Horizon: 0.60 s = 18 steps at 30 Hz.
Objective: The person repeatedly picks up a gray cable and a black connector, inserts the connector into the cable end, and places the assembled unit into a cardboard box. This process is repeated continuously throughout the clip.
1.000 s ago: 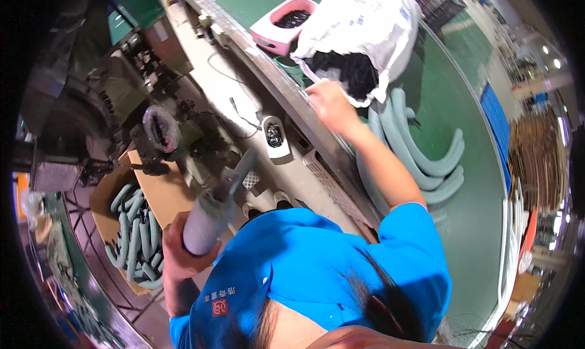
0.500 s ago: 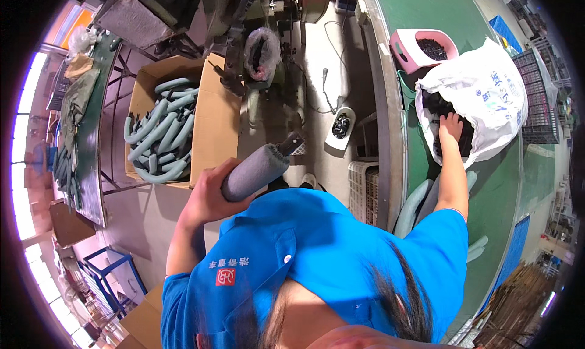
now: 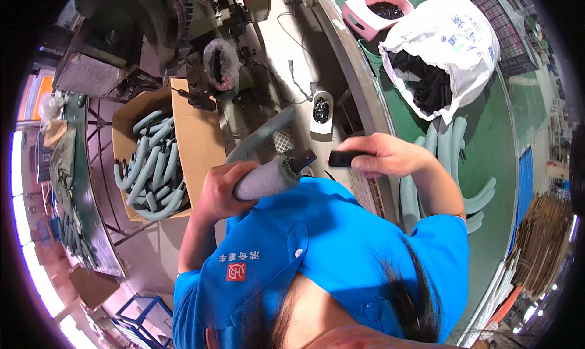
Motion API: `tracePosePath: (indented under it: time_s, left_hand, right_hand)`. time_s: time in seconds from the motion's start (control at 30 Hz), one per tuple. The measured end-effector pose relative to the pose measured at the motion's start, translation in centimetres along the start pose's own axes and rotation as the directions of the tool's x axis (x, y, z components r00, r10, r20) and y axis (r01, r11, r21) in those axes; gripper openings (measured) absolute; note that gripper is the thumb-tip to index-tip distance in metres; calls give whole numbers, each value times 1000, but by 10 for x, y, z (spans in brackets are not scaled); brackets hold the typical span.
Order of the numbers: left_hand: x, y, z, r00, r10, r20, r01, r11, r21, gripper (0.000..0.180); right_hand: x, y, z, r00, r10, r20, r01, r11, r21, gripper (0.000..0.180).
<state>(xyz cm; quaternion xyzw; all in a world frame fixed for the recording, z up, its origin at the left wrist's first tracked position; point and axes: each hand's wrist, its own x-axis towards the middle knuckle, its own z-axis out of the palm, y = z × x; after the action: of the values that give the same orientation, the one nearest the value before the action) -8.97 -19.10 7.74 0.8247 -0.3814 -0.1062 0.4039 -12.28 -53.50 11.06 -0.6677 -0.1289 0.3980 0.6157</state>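
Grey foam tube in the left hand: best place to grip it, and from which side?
Grip the grey foam tube round its straight middle, wrapping from below as the left hand does. The round body suits an encircling hold, and this leaves the end facing the right hand and its small black part uncovered.

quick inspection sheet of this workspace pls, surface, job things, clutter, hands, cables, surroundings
surface: green belt, grey bench beside it.
job's things: grey foam tube in left hand; small black part in right hand.
clutter: white sack of black parts, pink tub, white tray, loose foam tubes on belt.
hands: both closed on their items, close together.
cables: thin cable across bench.
surroundings: cardboard box of tubes, machine, cardboard stack.
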Motion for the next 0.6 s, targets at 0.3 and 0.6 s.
tracePosePath:
  time_s: [0.3,0.6]
  left_hand:
    - [-17,-5,-11,995,96,14,-96,994,44,42]
    - [-64,-31,-19,981,-100,165,112,991,-68,40]
  right_hand:
    - [25,-12,30,999,-40,-19,41,995,88,31]
    - [91,-7,52,998,-23,58,36,970,-242,33]
